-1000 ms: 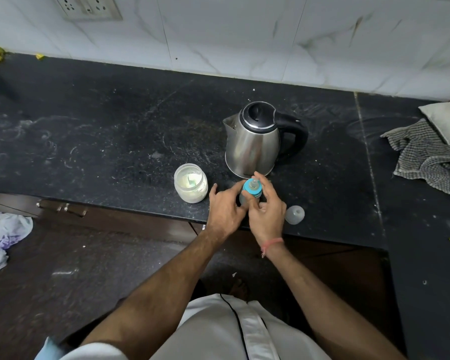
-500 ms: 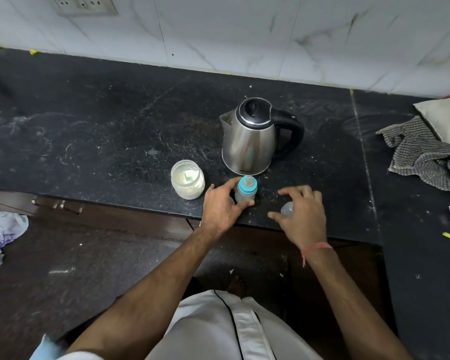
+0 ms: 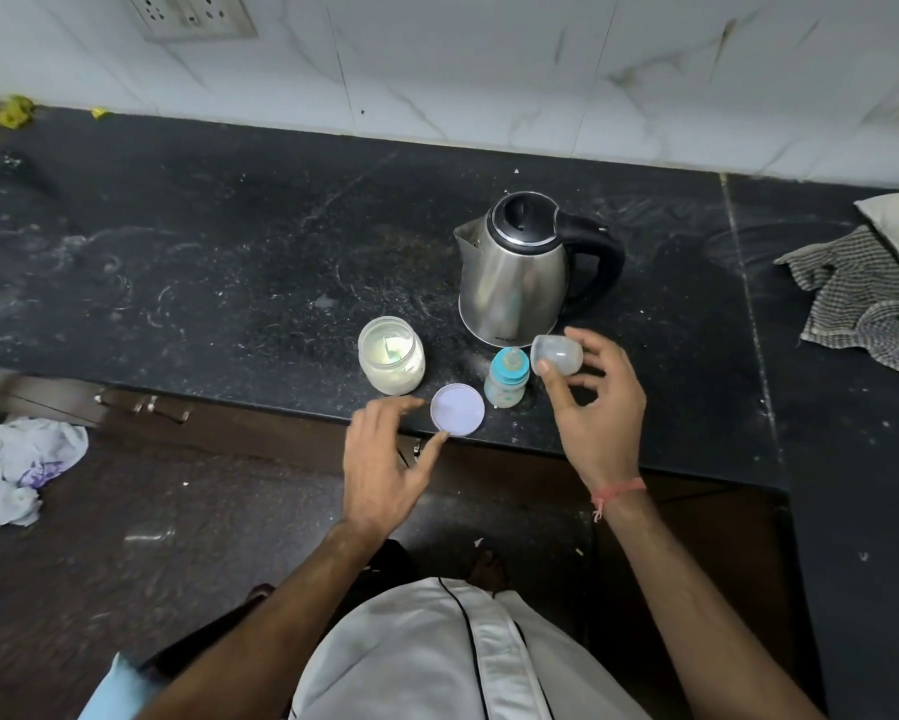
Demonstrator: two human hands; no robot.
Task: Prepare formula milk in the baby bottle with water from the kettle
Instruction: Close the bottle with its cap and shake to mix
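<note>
Upright baby bottle (image 3: 507, 379), blue collar, teat uncovered

Glossy steel kettle (image 3: 512, 283), dusty black stone counter (image 3: 229, 262), clear plastic cap (image 3: 556, 354).

Both forearms are bare to the bottom edge of the frame, with no sleeves, rings or watch showing on the left hand (image 3: 385, 470) or the right hand (image 3: 595, 407). A thin thread bracelet (image 3: 619, 492) in a pinkish-red colour circles the right wrist, with a short loose end hanging from its knot on the side toward the frame's centre. At the bottom centre a white garment (image 3: 411, 652) covers the torso, marked by a narrow dark line that runs down it. A patch of light blue cloth (image 3: 110, 688) shows at the lower left, beside the left arm.
</note>
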